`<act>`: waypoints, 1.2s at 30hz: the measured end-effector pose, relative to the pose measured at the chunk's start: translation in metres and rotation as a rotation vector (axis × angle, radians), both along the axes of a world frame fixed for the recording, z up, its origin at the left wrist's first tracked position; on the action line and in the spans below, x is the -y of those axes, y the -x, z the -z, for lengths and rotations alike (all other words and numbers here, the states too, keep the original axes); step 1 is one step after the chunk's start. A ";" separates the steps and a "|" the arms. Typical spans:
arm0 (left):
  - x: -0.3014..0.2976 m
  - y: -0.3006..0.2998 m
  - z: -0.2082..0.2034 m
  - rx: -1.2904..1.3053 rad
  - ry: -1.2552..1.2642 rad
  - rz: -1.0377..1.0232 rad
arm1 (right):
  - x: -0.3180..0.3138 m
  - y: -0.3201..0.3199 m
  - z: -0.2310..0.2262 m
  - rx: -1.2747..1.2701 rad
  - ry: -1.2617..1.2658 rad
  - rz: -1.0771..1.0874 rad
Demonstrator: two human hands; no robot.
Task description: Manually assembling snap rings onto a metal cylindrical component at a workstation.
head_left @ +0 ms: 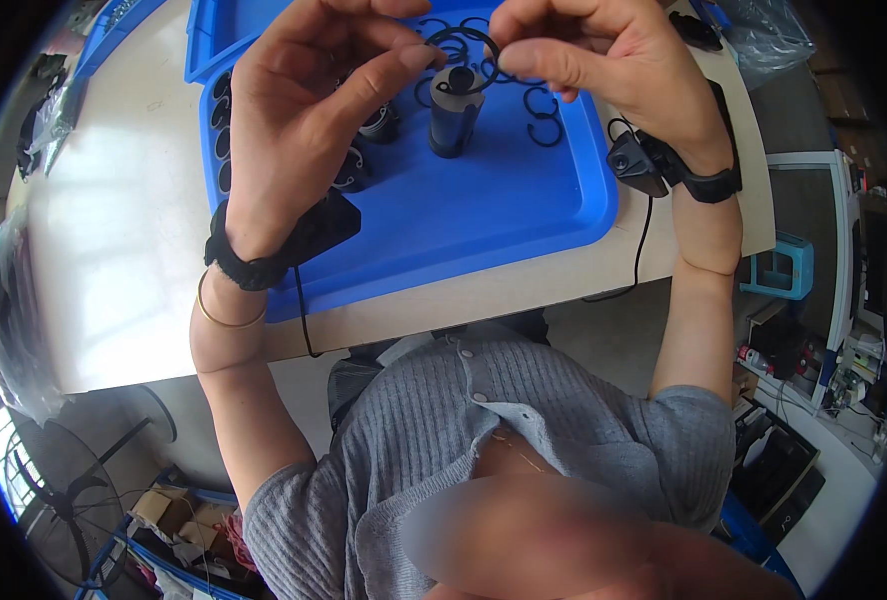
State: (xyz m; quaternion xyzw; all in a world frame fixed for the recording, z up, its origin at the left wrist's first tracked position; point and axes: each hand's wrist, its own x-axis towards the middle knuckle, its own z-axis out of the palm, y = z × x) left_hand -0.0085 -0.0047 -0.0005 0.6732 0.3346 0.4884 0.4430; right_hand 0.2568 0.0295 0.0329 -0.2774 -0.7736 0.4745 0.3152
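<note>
Ring (461,60), a thin black loop that looks like a split retaining clip, sits at the top centre of the frame, held up in the air between my two hands. My left hand (304,110) pinches its left side, thumb tip pressed against the wire with the forefinger curled over the top. My right hand (604,60) pinches the right side, fingers closed onto it from above. Both grips are pressed together on the ring, neither one spread.

Directly beneath the ring in the picture stands a dark cylinder (454,115), upright on the blue tray (484,220), with its top end showing through the loop. I cannot tell from this view whether the ring touches the cylinder's top or hangs just above it.

To do this well, I judge that I should keep the ring level and centred over the cylinder, hold it by the fingertips only so the loop stays visible, and spread it evenly from both sides rather than twisting it.

More black rings (544,115) lie loose on the tray right of the cylinder, and other dark parts (379,125) stand behind my left hand. The tray rests on the pale counter (114,230).
</note>
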 end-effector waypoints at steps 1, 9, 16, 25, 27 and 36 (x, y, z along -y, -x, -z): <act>0.000 0.000 0.000 -0.001 -0.002 0.007 | 0.000 0.003 0.004 -0.024 -0.052 -0.041; 0.001 -0.004 0.001 0.016 -0.010 0.135 | -0.001 -0.002 0.004 -0.096 0.129 0.037; 0.002 -0.011 0.002 -0.065 -0.218 0.123 | -0.004 0.000 0.007 -0.072 0.060 0.030; 0.005 -0.015 0.006 -0.149 -0.481 0.057 | -0.003 0.002 0.008 -0.057 0.088 0.015; 0.004 -0.014 0.005 -0.203 -0.557 0.017 | -0.003 0.002 0.009 -0.067 0.098 0.014; 0.008 -0.017 -0.003 -0.355 -0.602 -0.129 | -0.003 0.002 0.007 -0.040 0.141 0.045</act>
